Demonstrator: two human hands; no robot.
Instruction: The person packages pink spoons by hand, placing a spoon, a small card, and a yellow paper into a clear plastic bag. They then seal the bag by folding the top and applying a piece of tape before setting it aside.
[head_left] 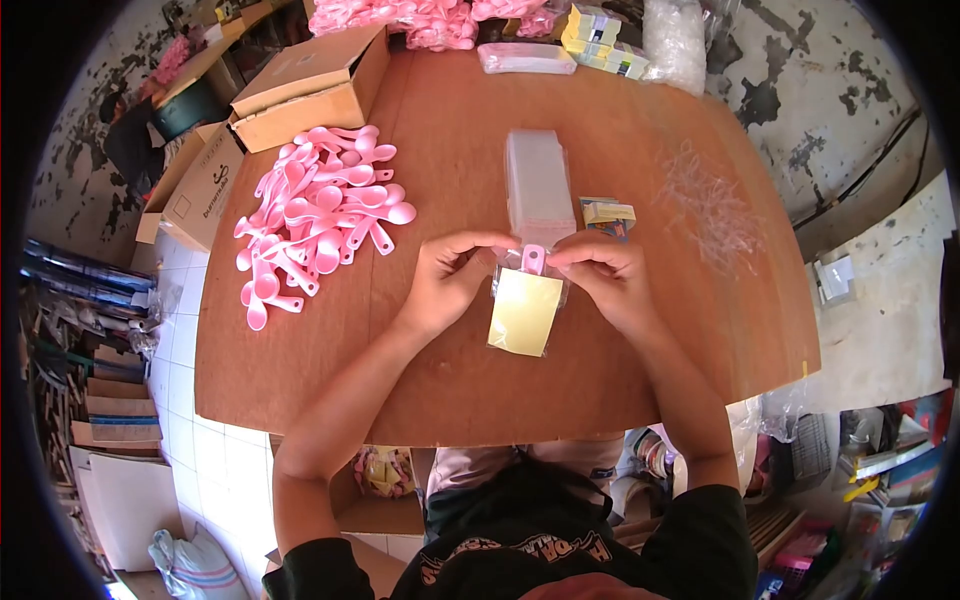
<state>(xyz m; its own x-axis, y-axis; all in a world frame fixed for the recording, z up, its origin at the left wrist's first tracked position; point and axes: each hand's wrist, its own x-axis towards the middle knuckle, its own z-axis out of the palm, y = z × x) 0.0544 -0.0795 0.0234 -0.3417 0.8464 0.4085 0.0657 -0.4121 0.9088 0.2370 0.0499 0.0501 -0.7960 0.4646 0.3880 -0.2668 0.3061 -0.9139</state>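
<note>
Between my two hands is a clear plastic bag (556, 297) with a pale yellow card (525, 312) inside. The pink handle end of a spoon (534, 259) shows above the card; the rest of it is hidden. My left hand (457, 277) pinches the bag's upper left edge, and my right hand (606, 268) pinches the upper right edge. Just beyond my fingers lies a stack of clear bags (538, 180). A small pile of printed cards (608, 213) sits beside that stack, near my right hand.
A heap of pink spoons (322, 210) covers the left of the wooden table (450, 130). Cardboard boxes (310, 85) stand behind it. Thin plastic strips (710, 205) lie at right. Packed pink goods (400, 22) and yellowish card bundles (603, 42) line the far edge.
</note>
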